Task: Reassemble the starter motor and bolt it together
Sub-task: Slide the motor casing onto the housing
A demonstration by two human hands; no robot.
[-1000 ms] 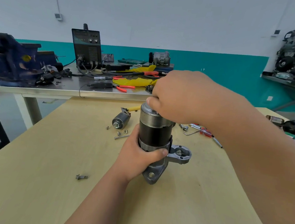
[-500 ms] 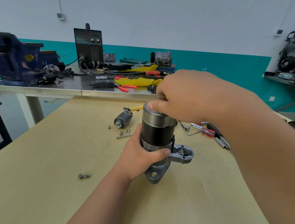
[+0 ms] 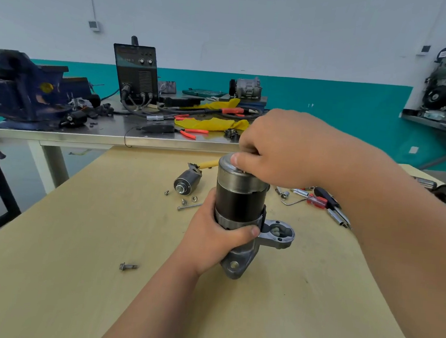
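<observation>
Starter motor upright on table, left hand wrapped round its lower body. Right hand curled over end cap; I cannot tell whether it pinches anything. Risk: crooked cap, so long bolt cross-threads. Housing bore open, a small part inside; solenoid lies apart

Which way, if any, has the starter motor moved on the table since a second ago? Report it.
No. The starter motor keeps its place: its spacing from the loose bolt and the solenoid on the table is unchanged.

Matt black starter motor, brushed-metal cap; seemingly wooden table.
</observation>
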